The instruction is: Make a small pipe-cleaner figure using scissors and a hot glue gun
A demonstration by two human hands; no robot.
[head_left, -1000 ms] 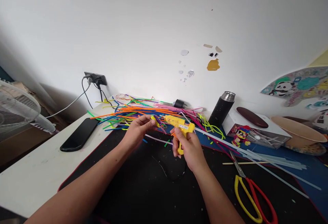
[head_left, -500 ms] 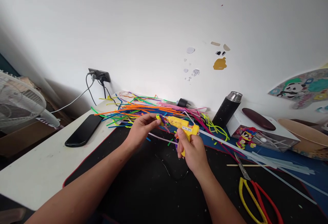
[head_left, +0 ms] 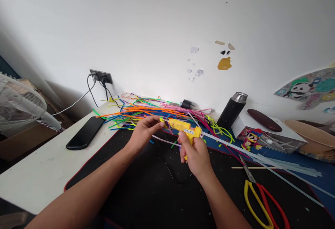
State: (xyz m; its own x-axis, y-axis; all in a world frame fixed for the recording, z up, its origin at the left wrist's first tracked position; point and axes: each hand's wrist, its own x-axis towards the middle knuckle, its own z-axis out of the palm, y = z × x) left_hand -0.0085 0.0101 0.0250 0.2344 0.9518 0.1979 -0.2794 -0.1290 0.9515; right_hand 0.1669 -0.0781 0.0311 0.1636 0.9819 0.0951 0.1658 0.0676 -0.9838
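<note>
My right hand (head_left: pixel 195 148) is closed round the handle of a yellow hot glue gun (head_left: pixel 178 124), its nozzle pointing left. A long translucent glue stick (head_left: pixel 222 140) runs out of the gun's back end to the right. Between thumb and fingers, my left hand (head_left: pixel 146 129) pinches a small yellow-green and purple pipe cleaner piece (head_left: pixel 162 120). The nozzle tip is at this piece; I cannot tell whether it touches. Beyond both hands lies a pile of coloured pipe cleaners (head_left: pixel 146 111).
Scissors (head_left: pixel 252 183) with yellow and red handles lie at right, near loose glue sticks (head_left: pixel 290 166). A black thermos (head_left: pixel 232 110), a small figure (head_left: pixel 251 140) and a white box (head_left: pixel 285 136) stand behind. At left are a phone (head_left: pixel 85 133) and a fan (head_left: pixel 23 100).
The glue gun in my right hand has shifted slightly left, its nozzle nearer the pipe cleaner piece. My left hand keeps its pinch in nearly the same place.
</note>
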